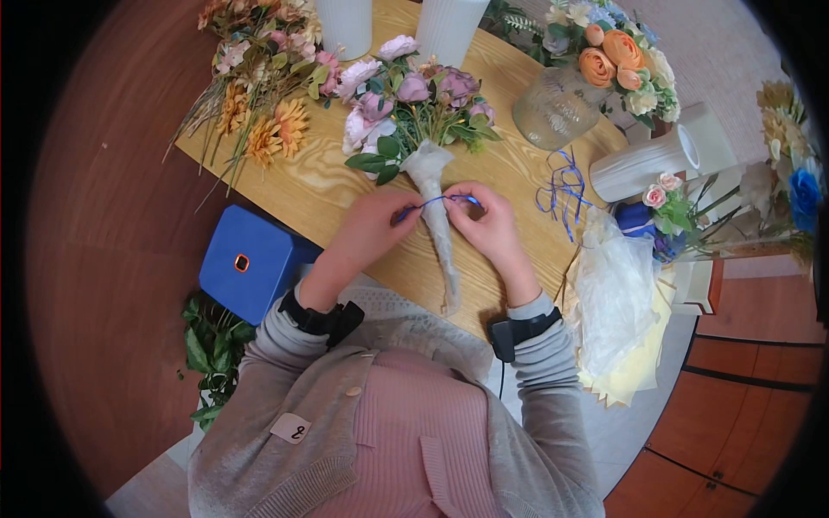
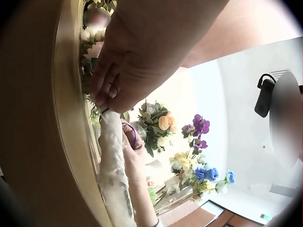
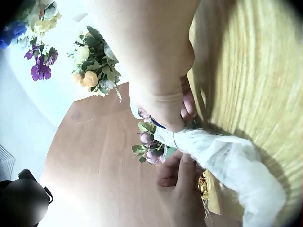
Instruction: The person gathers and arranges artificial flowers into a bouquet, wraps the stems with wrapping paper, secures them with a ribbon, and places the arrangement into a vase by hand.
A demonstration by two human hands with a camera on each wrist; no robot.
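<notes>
A bouquet of pink and mauve flowers [image 1: 413, 95] lies on the wooden table [image 1: 319, 186], its stems wrapped in white paper [image 1: 439, 233]. Across the wrapped stems runs a thin blue ribbon [image 1: 432, 201]. The left hand [image 1: 371, 223] pinches one side of the ribbon, and the right hand [image 1: 488, 223] pinches the other, close against the wrap. In the left wrist view a loop of ribbon [image 2: 134, 135] shows by the right hand [image 2: 134, 151]. The right wrist view shows the white wrap [image 3: 227, 161] between both hands.
Loose flowers [image 1: 276, 129] lie at the table's left. White vases [image 1: 345, 26], a glass jar with orange roses [image 1: 553, 108], a tipped white vase [image 1: 643, 164], curled blue ribbon [image 1: 566, 194] and white sheets [image 1: 613, 285] are at the back and right. A blue box [image 1: 246, 263] stands lower left.
</notes>
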